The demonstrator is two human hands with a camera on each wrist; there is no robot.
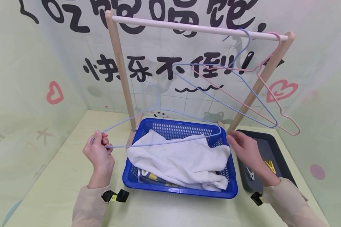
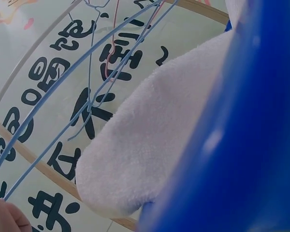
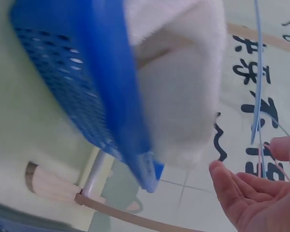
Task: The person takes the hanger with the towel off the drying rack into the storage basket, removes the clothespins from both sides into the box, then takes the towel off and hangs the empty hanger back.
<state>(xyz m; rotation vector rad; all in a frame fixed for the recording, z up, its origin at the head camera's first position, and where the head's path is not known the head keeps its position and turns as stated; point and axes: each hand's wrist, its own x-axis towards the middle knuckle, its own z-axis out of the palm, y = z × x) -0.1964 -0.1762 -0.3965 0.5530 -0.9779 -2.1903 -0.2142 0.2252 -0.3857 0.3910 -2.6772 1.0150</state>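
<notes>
My left hand (image 1: 99,151) grips one end of a light blue clothes hanger (image 1: 159,144), which spans level above the basket with its hook pointing away. At the hanger's other end my right hand (image 1: 245,149) hovers by the basket's right rim, fingers loosely bent. The right wrist view shows a gap between those fingers (image 3: 232,193) and the hanger (image 3: 257,72). Beneath the hanger a white towel (image 1: 179,160) lies heaped in a blue plastic basket (image 1: 173,190). A patterned grey and yellow cloth (image 1: 152,177) peeks out under the towel.
Behind the basket stands a wooden rack with a white rail (image 1: 187,27). A blue hanger (image 1: 255,94) and a pink hanger (image 1: 268,90) hang at its right. On the right, a dark tray (image 1: 284,160) holds a yellow clip (image 1: 270,166) and a pale clip (image 1: 249,172).
</notes>
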